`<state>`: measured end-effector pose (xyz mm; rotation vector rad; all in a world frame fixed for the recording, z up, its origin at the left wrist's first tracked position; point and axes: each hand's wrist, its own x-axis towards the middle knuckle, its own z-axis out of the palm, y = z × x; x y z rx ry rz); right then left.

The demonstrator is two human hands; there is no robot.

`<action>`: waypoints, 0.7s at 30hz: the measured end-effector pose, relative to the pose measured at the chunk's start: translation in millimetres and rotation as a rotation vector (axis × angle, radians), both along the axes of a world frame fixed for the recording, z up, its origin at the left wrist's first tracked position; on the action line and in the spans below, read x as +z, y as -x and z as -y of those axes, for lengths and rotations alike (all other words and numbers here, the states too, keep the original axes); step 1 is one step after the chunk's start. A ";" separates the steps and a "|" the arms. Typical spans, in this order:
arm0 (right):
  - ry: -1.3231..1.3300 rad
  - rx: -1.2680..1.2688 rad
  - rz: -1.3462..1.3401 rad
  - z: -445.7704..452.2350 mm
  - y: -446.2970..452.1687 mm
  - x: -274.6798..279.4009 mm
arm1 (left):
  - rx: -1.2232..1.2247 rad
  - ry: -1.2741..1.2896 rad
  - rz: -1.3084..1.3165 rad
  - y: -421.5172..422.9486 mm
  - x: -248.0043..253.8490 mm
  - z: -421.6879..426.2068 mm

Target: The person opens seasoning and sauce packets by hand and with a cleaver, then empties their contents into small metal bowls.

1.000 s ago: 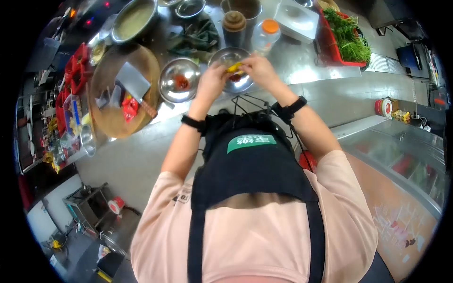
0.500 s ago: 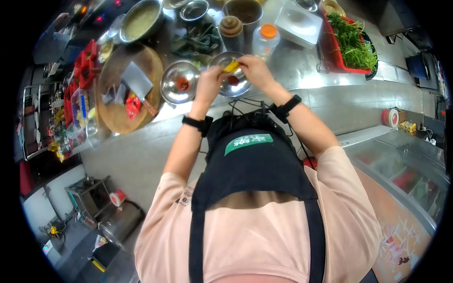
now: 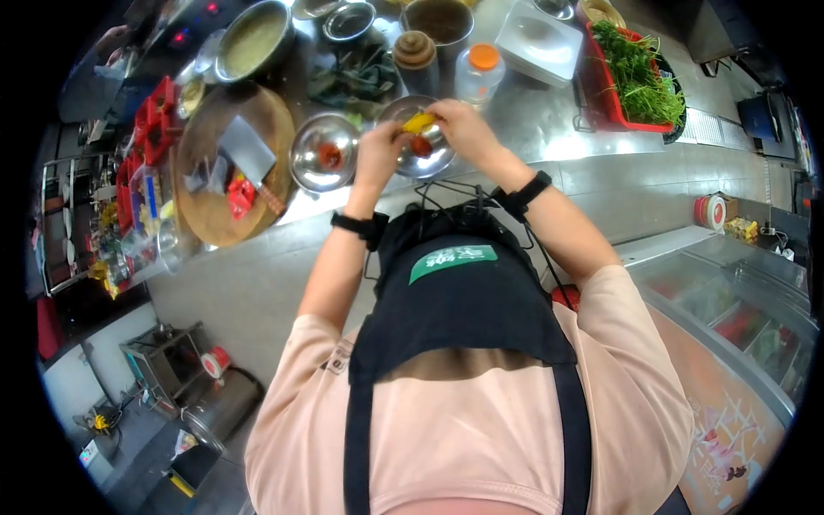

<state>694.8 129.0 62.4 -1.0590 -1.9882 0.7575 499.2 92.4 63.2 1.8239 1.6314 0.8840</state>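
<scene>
My left hand (image 3: pixel 380 148) and my right hand (image 3: pixel 463 130) are both closed on a small yellow packet (image 3: pixel 418 123), one at each end. They hold it above a shiny metal bowl (image 3: pixel 439 161) with a dark red paste (image 3: pixel 421 146) in it. Just left of my left hand stands a second metal bowl (image 3: pixel 311 176), which also has a red paste (image 3: pixel 330 155) at its bottom. Whether anything flows from the packet is too small to tell. My fingertips are partly blurred.
On the left lies a round wooden chopping board (image 3: pixel 206 219) with a cleaver (image 3: pixel 247 146) and a torn red packet (image 3: pixel 241 197). Behind the bowls stand a jar with an orange lid (image 3: pixel 483 58), a lidded canister (image 3: pixel 415 60) and a dark cloth (image 3: pixel 354 75). Greens (image 3: pixel 639 81) fill a red basket (image 3: pixel 614 99).
Both hands stay over the same bowl, still gripping the yellow packet. The packet has turned slightly and shows more of its surface. The bowls and board keep their places.
</scene>
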 end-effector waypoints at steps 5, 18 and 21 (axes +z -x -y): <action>0.021 0.016 -0.018 0.5 0.0 6.5 | -0.008 0.019 0.043 6.3 -6.6 1.3; 0.009 0.049 0.048 1.2 8.7 26.9 | 0.045 0.107 0.150 14.1 -17.8 2.8; -0.044 0.050 0.041 2.9 12.9 30.0 | 0.055 0.102 0.144 16.6 -22.8 2.8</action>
